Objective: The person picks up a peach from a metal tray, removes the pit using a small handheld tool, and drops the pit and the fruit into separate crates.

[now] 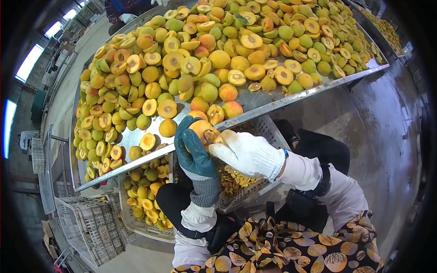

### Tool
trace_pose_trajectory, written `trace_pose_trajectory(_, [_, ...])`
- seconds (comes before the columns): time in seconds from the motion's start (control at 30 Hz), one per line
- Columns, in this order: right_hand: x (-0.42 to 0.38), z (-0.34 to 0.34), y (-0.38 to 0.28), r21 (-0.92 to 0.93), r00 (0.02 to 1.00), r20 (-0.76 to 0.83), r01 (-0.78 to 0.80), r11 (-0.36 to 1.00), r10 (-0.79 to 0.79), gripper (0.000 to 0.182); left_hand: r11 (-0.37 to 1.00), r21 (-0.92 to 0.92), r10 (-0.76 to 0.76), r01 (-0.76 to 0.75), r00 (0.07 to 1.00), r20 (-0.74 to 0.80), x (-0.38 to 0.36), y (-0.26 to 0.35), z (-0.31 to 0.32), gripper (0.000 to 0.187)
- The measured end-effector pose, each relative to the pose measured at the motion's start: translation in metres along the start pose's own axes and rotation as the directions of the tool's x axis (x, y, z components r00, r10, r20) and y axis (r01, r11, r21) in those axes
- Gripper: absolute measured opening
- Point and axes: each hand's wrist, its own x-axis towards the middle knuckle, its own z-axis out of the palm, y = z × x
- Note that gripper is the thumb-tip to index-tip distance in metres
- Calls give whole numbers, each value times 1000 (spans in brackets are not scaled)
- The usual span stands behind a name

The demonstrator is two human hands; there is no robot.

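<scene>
My left hand [196, 157], in a dark green coated glove with a grey cuff, is closed around a yellow peach half [198, 128] whose cut face is turned toward my right hand. My right hand [250, 154], in a white knit glove, pinches what looks like a small curved metal tool [210, 135] against the middle of that cut face. Its fingers hide most of the tool. Both hands are just over the near rim of a metal table [291, 99], where many whole-looking and halved peaches [182, 63] are heaped.
Under the table rim, a crate [268, 132] contains pits and scraps [236, 179]. Left of it, another crate [150, 232] holds peach halves. An empty-looking plastic crate [91, 227] stands farther left. Another person's gloved hand [128, 18] shows at the far side.
</scene>
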Motion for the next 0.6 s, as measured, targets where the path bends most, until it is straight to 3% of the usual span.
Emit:
trace_pose_trajectory(0.03, [4, 2, 7, 81, 993, 7, 116, 990, -117, 45, 1000, -1, 25, -25, 1000, -1, 0, 1, 0, 43])
trace_pose_trajectory(0.1, [11, -9, 1, 413, 972, 228, -157, 897, 65, 45, 999, -41, 32, -32, 999, 10, 1, 2, -1, 43])
trace_pose_trajectory(0.13, [13, -26, -8, 527, 826, 496, -532, 663, 268, 45, 996, -83, 18, -17, 1000, 20, 1, 2, -3, 44])
trace_pose_trajectory(0.17, [17, -41, -21, 481, 570, 750, -819, 313, 336, 46, 986, -166, -27, 33, 999, 40, 3, 0, -4, 44])
trace_pose_trajectory(0.2, [21, -46, -30, 476, 520, 776, -854, 208, 358, 45, 966, -246, -70, 84, 996, 63, 4, -2, -6, 45])
trace_pose_trajectory(0.3, [16, -42, -24, 557, 544, 802, -830, 22, 248, 44, 987, -160, 20, -14, 999, 32, 2, -1, -9, 46])
trace_pose_trajectory(0.43, [21, -43, -34, 460, 605, 716, -784, 418, 348, 41, 981, -194, 15, -12, 1000, 14, 2, -5, -5, 46])
trace_pose_trajectory(0.47, [25, -46, -34, 359, 658, 659, -701, 616, 365, 40, 986, -159, 57, -55, 998, 11, 4, -4, -4, 46])
trace_pose_trajectory(0.53, [18, -28, -7, 358, 904, 412, -274, 893, 113, 41, 990, -66, 125, -122, 991, 43, 7, -9, -3, 44])
trace_pose_trajectory(0.57, [23, -27, -8, 297, 956, 286, -32, 954, -57, 42, 993, -54, 113, -110, 992, 58, 8, -8, -3, 44])
trace_pose_trajectory(0.6, [25, -43, -20, 436, 802, 543, -522, 733, 248, 46, 995, -41, 98, -96, 993, 72, 8, -6, -4, 44])
